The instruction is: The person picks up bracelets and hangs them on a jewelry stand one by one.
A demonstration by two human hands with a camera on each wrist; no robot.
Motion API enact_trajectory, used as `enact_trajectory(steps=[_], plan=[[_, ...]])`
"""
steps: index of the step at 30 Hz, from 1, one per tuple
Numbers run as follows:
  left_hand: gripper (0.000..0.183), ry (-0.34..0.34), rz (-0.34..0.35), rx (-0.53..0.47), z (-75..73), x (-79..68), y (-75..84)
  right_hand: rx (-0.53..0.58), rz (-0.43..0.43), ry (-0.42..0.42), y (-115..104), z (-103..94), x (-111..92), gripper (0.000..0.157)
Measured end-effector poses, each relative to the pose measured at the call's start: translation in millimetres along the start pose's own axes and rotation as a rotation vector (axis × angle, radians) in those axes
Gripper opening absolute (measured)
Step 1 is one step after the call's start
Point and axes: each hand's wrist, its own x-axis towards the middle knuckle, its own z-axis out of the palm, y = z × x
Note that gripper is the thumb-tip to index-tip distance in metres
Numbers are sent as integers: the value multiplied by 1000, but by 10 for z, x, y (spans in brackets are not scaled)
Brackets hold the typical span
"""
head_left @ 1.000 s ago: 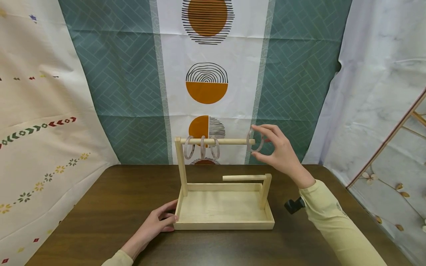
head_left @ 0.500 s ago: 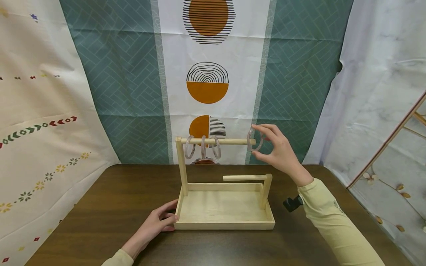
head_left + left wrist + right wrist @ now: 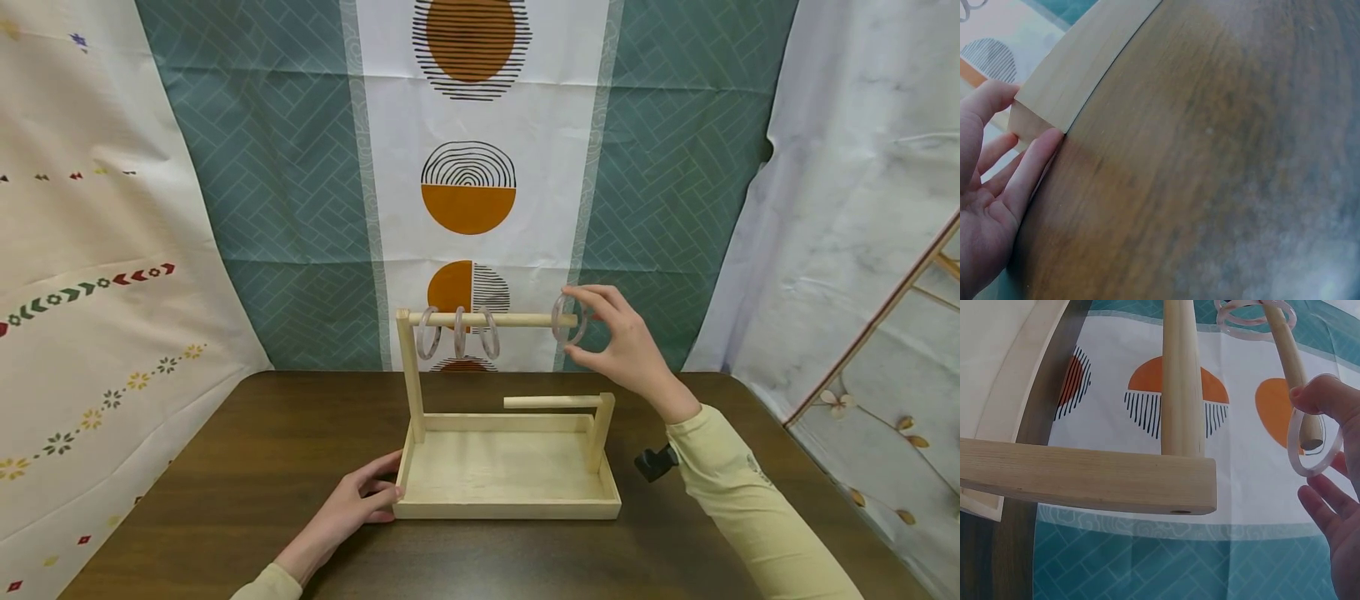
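A wooden stand (image 3: pixel 506 510) has a shallow tray, a tall post at its left and a short one at its right. My right hand (image 3: pixel 633 346) pinches a pale pinkish bangle (image 3: pixel 1294 453) between thumb and fingers. That bangle is around the free right end of the upper bar (image 3: pixel 525 319). Farther left on the same bar hang three more bangles, the middle one (image 3: pixel 459 333) seen nearly edge-on. With rather straight fingers, my left hand (image 3: pixel 348 504) touches the tray's front left corner, seen close in the left wrist view.
The lower bar (image 3: pixel 551 402) points left from the short post (image 3: pixel 600 433), below the right hand. Beneath the stand is a dark wood table (image 3: pixel 225 467). A patterned cloth (image 3: pixel 667 167) hangs behind the table's far edge.
My right hand has shifted slightly left with its bangle, which now sits a little farther over the bar's end. The left hand, the stand and the hanging bangles look unmoved.
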Motion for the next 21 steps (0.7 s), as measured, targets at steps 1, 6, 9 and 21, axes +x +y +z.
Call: enact_trajectory(steps=[1, 6, 9, 21], plan=[[68, -1, -1, 0, 0, -1, 1, 0, -3, -1, -3, 5, 1, 78], [69, 2, -8, 0, 6, -6, 11, 2, -8, -5, -14, 20, 7, 80], [69, 5, -11, 3, 10, -6, 16, 2, -11, -13, -25, 35, 18, 80], [68, 1, -2, -1, 10, -10, 24, -2, -9, -94, -97, 66, 56, 78]])
